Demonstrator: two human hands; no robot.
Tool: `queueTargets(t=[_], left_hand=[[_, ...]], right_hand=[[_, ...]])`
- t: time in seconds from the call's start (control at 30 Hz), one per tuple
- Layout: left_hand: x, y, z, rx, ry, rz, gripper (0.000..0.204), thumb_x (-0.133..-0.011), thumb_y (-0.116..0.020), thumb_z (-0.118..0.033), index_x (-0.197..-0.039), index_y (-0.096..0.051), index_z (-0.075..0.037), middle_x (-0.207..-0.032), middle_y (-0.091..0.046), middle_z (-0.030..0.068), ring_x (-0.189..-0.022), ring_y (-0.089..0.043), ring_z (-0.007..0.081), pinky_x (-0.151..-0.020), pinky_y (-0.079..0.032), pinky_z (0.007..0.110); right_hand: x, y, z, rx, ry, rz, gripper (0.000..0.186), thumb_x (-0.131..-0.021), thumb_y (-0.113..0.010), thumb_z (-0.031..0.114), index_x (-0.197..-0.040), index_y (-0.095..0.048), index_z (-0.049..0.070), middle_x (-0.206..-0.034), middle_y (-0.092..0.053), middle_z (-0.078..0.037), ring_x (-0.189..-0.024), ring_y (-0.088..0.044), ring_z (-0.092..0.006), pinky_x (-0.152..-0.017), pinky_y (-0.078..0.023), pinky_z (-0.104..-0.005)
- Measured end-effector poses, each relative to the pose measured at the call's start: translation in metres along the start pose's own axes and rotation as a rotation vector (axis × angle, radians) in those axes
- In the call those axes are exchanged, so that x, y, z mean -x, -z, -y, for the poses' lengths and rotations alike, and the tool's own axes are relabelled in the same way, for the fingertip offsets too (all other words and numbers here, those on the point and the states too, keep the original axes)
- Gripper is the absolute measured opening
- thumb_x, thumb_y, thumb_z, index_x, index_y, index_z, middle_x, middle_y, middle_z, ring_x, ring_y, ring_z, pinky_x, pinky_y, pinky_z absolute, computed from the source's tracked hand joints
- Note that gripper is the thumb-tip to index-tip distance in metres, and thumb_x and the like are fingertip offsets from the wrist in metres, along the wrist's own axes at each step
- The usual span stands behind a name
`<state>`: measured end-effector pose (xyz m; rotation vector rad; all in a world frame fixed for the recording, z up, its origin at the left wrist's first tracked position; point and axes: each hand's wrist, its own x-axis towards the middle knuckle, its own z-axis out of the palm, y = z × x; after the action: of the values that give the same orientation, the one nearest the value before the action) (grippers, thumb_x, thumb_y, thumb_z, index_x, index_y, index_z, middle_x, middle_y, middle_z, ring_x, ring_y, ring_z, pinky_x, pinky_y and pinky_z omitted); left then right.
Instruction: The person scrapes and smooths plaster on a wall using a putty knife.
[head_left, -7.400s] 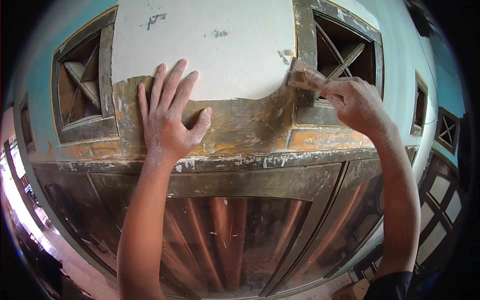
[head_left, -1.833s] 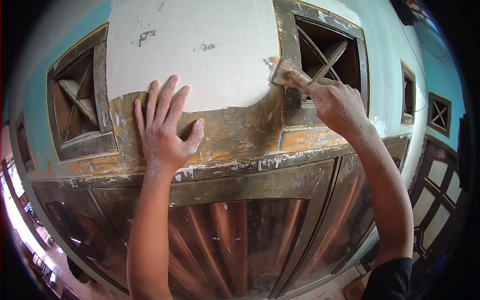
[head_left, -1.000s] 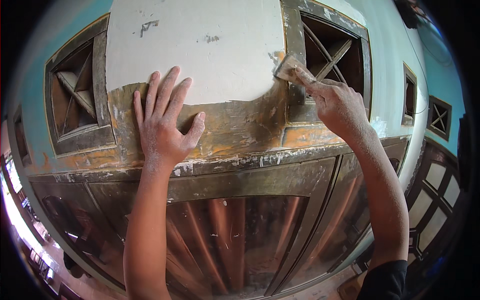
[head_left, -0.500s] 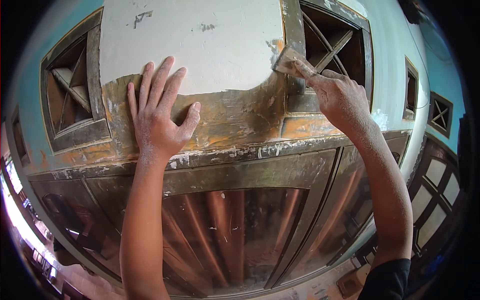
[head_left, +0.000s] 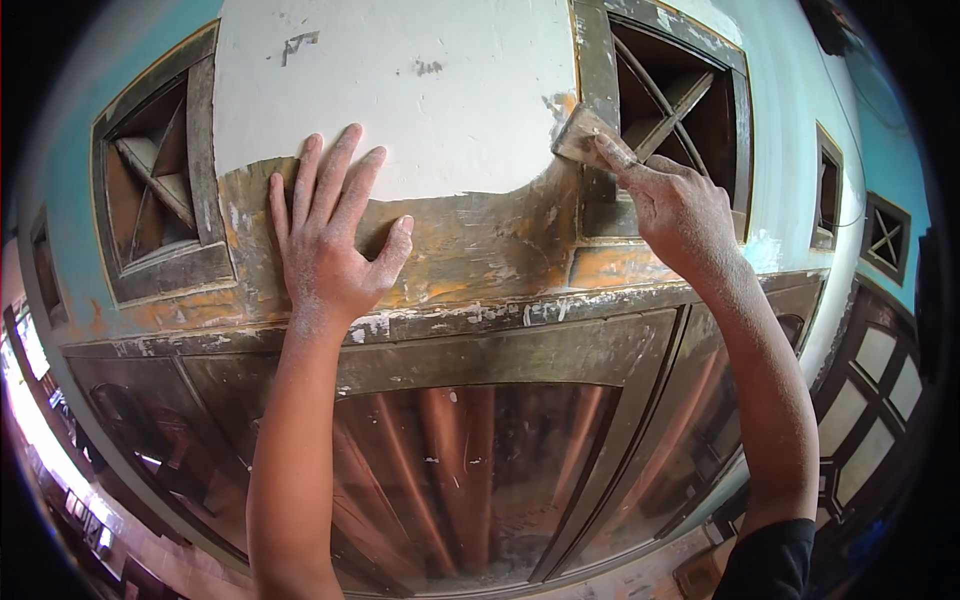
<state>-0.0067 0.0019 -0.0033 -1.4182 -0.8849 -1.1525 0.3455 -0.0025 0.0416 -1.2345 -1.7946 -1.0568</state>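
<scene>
My left hand (head_left: pixel 335 240) lies open, fingers spread, on the scraped brown wood band (head_left: pixel 470 240) below the white paint (head_left: pixel 390 80), fingertips reaching onto the white edge. My right hand (head_left: pixel 675 205) is closed on a scraper (head_left: pixel 580 135), index finger stretched along it. The scraper's blade sits against the curved paint edge beside the right vent's dark wooden frame (head_left: pixel 600 70). Pale dust coats both hands and my right forearm. The wood shows orange streaks and white flakes.
A second vent (head_left: pixel 165 170) with crossed slats is at left. Below are wide glazed panels (head_left: pixel 470 480) with reddish curtains behind. A turquoise wall (head_left: pixel 895 150) and dark panelled door (head_left: pixel 865 430) stand at right; a bright opening is at far left.
Both hands keep their grip and pose. The whole view has shifted slightly over these frames, and the scraper has made small shifts along the paint edge beside the right vent frame.
</scene>
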Motion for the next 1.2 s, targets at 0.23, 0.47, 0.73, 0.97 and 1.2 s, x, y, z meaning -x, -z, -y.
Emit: queueTargets(t=[0.23,0.47,0.73,0.97,1.2], left_hand=[[-0.001,0.001,-0.002,-0.004,0.0,0.007,0.065,-0.088,-0.073,-0.034,-0.15,-0.06,-0.02,-0.167,-0.045,0.0032,-0.158,-0.033,0.0354,-0.127,-0.018,0.065],[-0.003,0.001,-0.005,-0.003,0.003,0.006,0.065,-0.088,-0.073,-0.035,-0.15,-0.06,-0.018,-0.167,-0.045,0.0041,-0.158,-0.033,0.0354,-0.126,-0.018,0.065],[-0.001,0.003,-0.001,-0.012,0.0,0.025,0.066,-0.088,-0.071,-0.036,-0.15,-0.059,-0.016,-0.167,-0.045,0.0052,-0.158,-0.032,0.036,-0.126,-0.017,0.065],[0.0,0.007,0.001,-0.005,0.013,0.049,0.064,-0.088,-0.072,-0.04,-0.148,-0.061,-0.02,-0.168,-0.043,0.0032,-0.159,-0.031,0.0338,-0.127,-0.015,0.065],[-0.003,0.015,0.016,-0.011,-0.075,0.116,0.064,-0.088,-0.074,-0.04,-0.147,-0.062,-0.021,-0.168,-0.043,0.0018,-0.158,-0.033,0.0316,-0.127,-0.017,0.062]], right_hand=[[0.002,-0.01,-0.006,-0.062,0.004,-0.046,0.032,-0.101,-0.058,0.014,-0.125,-0.078,0.019,-0.1,-0.075,-0.013,-0.09,-0.076,-0.0344,-0.079,-0.061,-0.0497],[-0.001,-0.015,-0.014,-0.018,-0.015,0.013,0.047,-0.102,-0.057,0.014,-0.146,-0.065,0.029,-0.098,-0.075,-0.014,-0.088,-0.076,-0.0349,-0.076,-0.061,-0.0489],[-0.001,-0.003,0.003,0.0,0.002,0.008,0.058,-0.102,-0.056,0.011,-0.155,-0.055,0.034,-0.099,-0.073,-0.014,-0.088,-0.076,-0.0343,-0.076,-0.061,-0.0486],[0.0,0.006,0.013,-0.067,-0.058,-0.033,0.028,-0.1,-0.061,0.018,-0.12,-0.08,0.02,-0.095,-0.076,-0.014,-0.088,-0.074,-0.0378,-0.076,-0.059,-0.0512],[0.002,-0.004,0.003,-0.001,-0.038,0.045,0.059,-0.1,-0.057,0.011,-0.153,-0.057,0.035,-0.101,-0.073,-0.014,-0.087,-0.075,-0.0365,-0.076,-0.06,-0.0514]])
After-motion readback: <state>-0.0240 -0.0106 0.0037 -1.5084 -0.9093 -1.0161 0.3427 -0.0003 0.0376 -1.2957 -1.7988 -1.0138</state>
